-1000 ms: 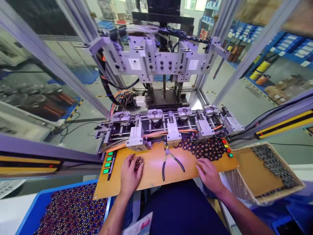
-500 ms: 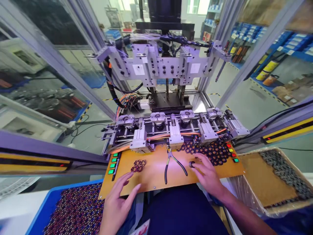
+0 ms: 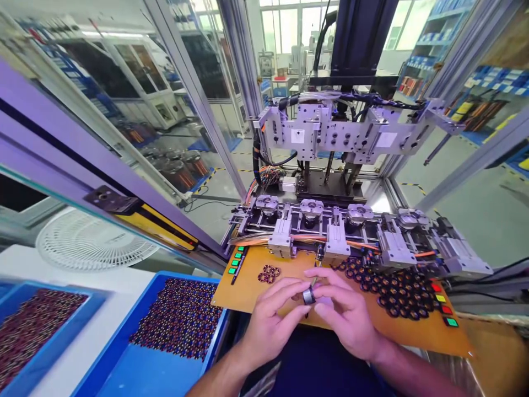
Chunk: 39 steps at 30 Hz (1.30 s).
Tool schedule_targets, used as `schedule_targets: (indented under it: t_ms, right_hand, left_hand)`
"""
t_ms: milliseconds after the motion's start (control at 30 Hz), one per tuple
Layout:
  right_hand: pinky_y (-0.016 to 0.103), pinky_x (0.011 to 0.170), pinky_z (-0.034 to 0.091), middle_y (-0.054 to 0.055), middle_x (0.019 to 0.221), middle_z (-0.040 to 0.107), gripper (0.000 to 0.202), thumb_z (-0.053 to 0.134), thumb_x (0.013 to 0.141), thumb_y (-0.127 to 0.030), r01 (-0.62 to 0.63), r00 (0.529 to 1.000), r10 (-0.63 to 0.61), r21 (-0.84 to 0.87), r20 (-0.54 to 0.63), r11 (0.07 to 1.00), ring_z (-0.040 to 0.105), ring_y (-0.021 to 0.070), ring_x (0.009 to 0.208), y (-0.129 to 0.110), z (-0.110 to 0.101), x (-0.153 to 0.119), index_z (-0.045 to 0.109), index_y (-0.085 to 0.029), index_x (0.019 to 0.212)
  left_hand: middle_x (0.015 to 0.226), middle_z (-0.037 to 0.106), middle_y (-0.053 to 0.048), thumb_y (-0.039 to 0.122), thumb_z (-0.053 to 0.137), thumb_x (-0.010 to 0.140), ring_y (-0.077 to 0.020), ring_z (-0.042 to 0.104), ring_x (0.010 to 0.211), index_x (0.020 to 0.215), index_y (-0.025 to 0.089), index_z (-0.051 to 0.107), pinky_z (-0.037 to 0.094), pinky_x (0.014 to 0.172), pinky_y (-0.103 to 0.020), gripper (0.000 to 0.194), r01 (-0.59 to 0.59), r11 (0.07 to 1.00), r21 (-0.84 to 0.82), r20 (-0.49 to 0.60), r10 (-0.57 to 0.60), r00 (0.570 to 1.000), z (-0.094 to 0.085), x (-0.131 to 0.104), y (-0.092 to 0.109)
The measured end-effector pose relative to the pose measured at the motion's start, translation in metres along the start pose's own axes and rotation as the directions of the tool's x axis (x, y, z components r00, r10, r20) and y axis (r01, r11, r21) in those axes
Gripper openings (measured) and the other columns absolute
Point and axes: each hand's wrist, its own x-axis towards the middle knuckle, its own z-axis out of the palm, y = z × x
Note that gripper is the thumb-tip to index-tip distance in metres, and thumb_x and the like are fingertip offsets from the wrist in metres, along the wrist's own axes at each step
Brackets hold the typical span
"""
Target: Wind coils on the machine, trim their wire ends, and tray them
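My left hand (image 3: 275, 314) and my right hand (image 3: 349, 314) meet over the front of the orange board, fingers curled toward each other. Between their fingertips is a small dark ring-shaped part (image 3: 308, 296) with a silvery outer side, pinched from both sides. Pliers (image 3: 319, 263) lie on the board behind the hands, mostly covered by them. Left of the fingers sits a small group of copper-coloured wound rings (image 3: 268, 273). Many black rings with copper-coloured centres (image 3: 403, 292) are packed together on the board right of my right hand.
Across the back of the orange board (image 3: 239, 292) runs a machine fixture with several clamp stations (image 3: 312, 209). Green buttons (image 3: 235, 263) line the left edge, coloured buttons (image 3: 446, 310) the right. A blue tray (image 3: 136, 369) of wound rings stands at left, near a white fan guard (image 3: 91, 240).
My hands, apart before, have come together over the pliers. The ring part, earlier in my right fingertips alone, is now between both hands. The view has swung left.
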Motion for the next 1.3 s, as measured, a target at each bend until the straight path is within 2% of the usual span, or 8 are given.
schedule_targets:
  t_ms: [167, 333, 500, 633, 767, 900, 1067, 1300]
  right_hand:
    - [0.030, 0.098, 0.047, 0.006, 0.127, 0.056, 0.014, 0.058, 0.094, -0.016, -0.013, 1.000, 0.013, 0.012, 0.002, 1.000, 0.056, 0.0168, 0.117, 0.000, 0.006, 0.006, 0.065, -0.026, 0.101]
    - [0.029, 0.098, 0.047, 0.006, 0.125, 0.058, 0.010, 0.059, 0.094, -0.020, -0.059, 0.998, 0.059, 0.017, 0.031, 0.998, 0.058, 0.0161, 0.114, 0.003, 0.010, 0.013, 0.067, -0.025, 0.099]
    - [0.031, 0.097, 0.049, 0.007, 0.120, 0.062, 0.010, 0.059, 0.094, -0.023, -0.055, 0.995, 0.059, -0.043, 0.085, 0.998, 0.061, 0.0172, 0.111, 0.004, 0.010, 0.031, 0.069, -0.022, 0.095]
    - [0.031, 0.088, 0.054, 0.009, 0.108, 0.067, 0.013, 0.057, 0.095, -0.022, 0.106, 0.981, -0.059, -0.263, 0.182, 0.959, 0.065, 0.0180, 0.102, 0.008, -0.008, 0.075, 0.070, -0.019, 0.093]
    - [0.033, 0.085, 0.054, 0.009, 0.100, 0.069, 0.012, 0.060, 0.090, -0.017, 0.232, 0.960, -0.140, -0.409, 0.243, 0.882, 0.066, 0.0185, 0.094, 0.025, -0.026, 0.147, 0.071, -0.017, 0.086]
    - [0.036, 0.087, 0.053, 0.009, 0.101, 0.068, 0.009, 0.062, 0.088, -0.014, 0.316, 0.934, -0.166, -0.518, 0.316, 0.795, 0.064, 0.0183, 0.093, 0.059, -0.019, 0.221, 0.069, -0.014, 0.083]
    - [0.040, 0.090, 0.052, 0.007, 0.110, 0.064, 0.014, 0.062, 0.094, -0.026, 0.379, 0.896, -0.110, -0.615, 0.429, 0.692, 0.062, 0.0183, 0.100, 0.103, 0.008, 0.271, 0.064, -0.012, 0.094]
    - [0.041, 0.093, 0.051, 0.007, 0.114, 0.063, 0.015, 0.060, 0.095, -0.026, 0.398, 0.869, -0.003, -0.696, 0.494, 0.597, 0.060, 0.0198, 0.106, 0.123, 0.015, 0.281, 0.064, -0.012, 0.101]
  left_hand:
    - [0.101, 0.073, -0.005, 0.014, 0.075, 0.077, -0.0160, 0.070, 0.092, 0.114, 0.023, 0.067, 0.057, 0.083, -0.025, 0.039, -0.004, 0.999, 0.036, -0.047, 0.006, 0.999, -0.003, -0.001, 0.000]
    - [0.101, 0.072, -0.006, 0.005, 0.068, 0.080, -0.0156, 0.070, 0.095, 0.113, 0.021, 0.067, 0.058, 0.084, -0.025, 0.037, -0.152, 0.984, 0.091, -0.088, 0.160, 0.983, -0.006, 0.004, -0.001]
    - [0.103, 0.073, -0.006, 0.009, 0.071, 0.079, -0.0168, 0.070, 0.096, 0.115, 0.021, 0.065, 0.059, 0.085, -0.026, 0.039, -0.177, 0.962, 0.210, -0.139, 0.208, 0.968, -0.014, -0.003, -0.017]
    - [0.104, 0.073, -0.008, 0.019, 0.071, 0.081, -0.0190, 0.071, 0.094, 0.117, 0.020, 0.063, 0.060, 0.084, -0.029, 0.037, -0.022, 0.935, 0.355, -0.255, 0.119, 0.959, -0.023, -0.025, -0.059]
    - [0.109, 0.073, -0.012, 0.029, 0.064, 0.086, -0.0243, 0.071, 0.100, 0.116, 0.017, 0.063, 0.060, 0.088, -0.039, 0.033, 0.200, 0.906, 0.374, -0.412, -0.031, 0.911, -0.023, -0.048, -0.117]
    - [0.115, 0.070, -0.016, 0.037, 0.061, 0.086, -0.0284, 0.068, 0.107, 0.118, 0.015, 0.061, 0.058, 0.093, -0.046, 0.039, 0.317, 0.896, 0.311, -0.493, -0.133, 0.860, -0.016, -0.057, -0.157]
    - [0.119, 0.069, -0.016, 0.038, 0.059, 0.087, -0.0273, 0.068, 0.109, 0.127, 0.015, 0.053, 0.055, 0.096, -0.048, 0.046, 0.392, 0.883, 0.257, -0.530, -0.210, 0.822, -0.010, -0.060, -0.171]
    - [0.123, 0.066, -0.016, 0.036, 0.060, 0.088, -0.0269, 0.066, 0.114, 0.129, 0.016, 0.051, 0.053, 0.099, -0.047, 0.047, 0.445, 0.872, 0.204, -0.485, -0.305, 0.820, -0.010, -0.061, -0.174]
